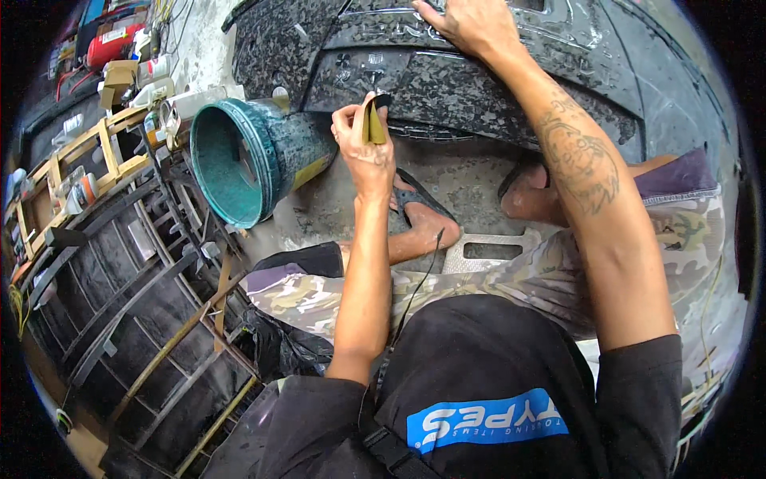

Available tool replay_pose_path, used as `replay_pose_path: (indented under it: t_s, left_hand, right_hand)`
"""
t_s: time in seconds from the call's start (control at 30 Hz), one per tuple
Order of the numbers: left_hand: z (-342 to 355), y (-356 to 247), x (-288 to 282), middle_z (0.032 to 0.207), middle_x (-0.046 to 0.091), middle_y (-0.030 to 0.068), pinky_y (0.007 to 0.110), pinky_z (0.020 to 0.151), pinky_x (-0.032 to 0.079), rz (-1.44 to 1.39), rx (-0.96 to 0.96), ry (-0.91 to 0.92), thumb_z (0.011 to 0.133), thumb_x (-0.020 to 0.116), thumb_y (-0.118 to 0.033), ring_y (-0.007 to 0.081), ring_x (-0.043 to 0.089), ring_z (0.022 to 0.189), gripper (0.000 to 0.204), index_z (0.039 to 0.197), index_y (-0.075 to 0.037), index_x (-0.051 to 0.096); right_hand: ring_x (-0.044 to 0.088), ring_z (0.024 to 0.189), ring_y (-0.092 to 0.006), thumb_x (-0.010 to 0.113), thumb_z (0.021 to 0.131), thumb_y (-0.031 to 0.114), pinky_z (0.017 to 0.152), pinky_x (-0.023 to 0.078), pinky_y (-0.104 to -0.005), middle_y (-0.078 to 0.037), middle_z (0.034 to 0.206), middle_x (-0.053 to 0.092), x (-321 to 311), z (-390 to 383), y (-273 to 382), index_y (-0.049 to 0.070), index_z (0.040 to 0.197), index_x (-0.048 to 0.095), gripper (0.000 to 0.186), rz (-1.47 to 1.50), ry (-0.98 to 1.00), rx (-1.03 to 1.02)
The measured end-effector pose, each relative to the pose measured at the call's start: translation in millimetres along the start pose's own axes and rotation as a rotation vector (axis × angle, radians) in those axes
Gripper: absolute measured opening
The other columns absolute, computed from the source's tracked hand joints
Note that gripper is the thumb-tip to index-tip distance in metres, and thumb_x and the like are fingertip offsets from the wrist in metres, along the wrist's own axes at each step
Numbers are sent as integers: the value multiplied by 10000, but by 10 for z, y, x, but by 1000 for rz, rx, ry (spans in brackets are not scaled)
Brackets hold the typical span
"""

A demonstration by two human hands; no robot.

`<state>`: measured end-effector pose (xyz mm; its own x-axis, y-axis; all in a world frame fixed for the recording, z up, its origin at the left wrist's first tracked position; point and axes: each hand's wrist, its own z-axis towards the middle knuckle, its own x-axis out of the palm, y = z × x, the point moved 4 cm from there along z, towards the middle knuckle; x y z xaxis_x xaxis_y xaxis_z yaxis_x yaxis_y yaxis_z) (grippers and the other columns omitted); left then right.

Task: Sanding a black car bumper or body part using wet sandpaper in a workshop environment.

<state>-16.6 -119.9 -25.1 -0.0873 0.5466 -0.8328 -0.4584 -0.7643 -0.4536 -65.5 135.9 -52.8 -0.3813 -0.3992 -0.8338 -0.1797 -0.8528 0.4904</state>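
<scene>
Far left, a light wooden frame (76, 164) and spray cans (80, 191) sit against a dark ribbed panel (136, 311) lying across the concrete floor (471, 180); a red cylinder (116, 44) lies beyond them near the top left corner. Next along, a teal bucket (239, 160) lies tipped on its side, its open mouth facing the camera, its base close against the lower edge of a large black marbled bumper panel (479, 72). The left hand (363, 148) holds a folded piece of tan sandpaper (375, 124), fingers (345, 121) pinching it upright just at the panel's lower edge, beside the bucket. Below it, two sandalled feet (423, 219) rest on the stained floor, camouflage trousers (527, 275) bent around them. To the right, the right hand (471, 24) lies on the upper face of the bumper panel, fingers spread flat against it, the tattooed forearm (578, 160) crossing in front of the panel's right half.
</scene>
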Motion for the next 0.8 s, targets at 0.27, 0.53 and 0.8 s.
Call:
replay_pose_path:
  t_s: [0.27, 0.53, 0.8]
  left_hand:
    - [335, -187, 124, 941, 571, 168, 417, 782, 454, -71, 46, -12, 843, 741, -43, 338, 569, 865, 141, 918, 41, 657]
    - [430, -172, 180, 825, 530, 154, 412, 697, 441, 20, 194, -67, 852, 747, -99, 328, 532, 741, 213, 802, 52, 606]
    - [401, -56, 189, 836, 554, 141, 402, 697, 459, 27, 161, -32, 847, 755, -106, 303, 567, 743, 185, 882, 47, 657]
  right_hand:
    - [667, 620, -388, 547, 917, 560, 616, 532, -485, -222, 655, 665, -21, -17, -8, 16, 656, 718, 627, 16, -8, 16]
    - [651, 571, -373, 561, 915, 550, 578, 519, -474, -211, 600, 640, 50, -25, -8, 24, 598, 693, 629, -5, -114, -38]
    - [656, 589, -390, 535, 925, 555, 579, 524, -484, -215, 618, 646, 109, -19, 28, 28, 629, 707, 628, 29, -67, -34]
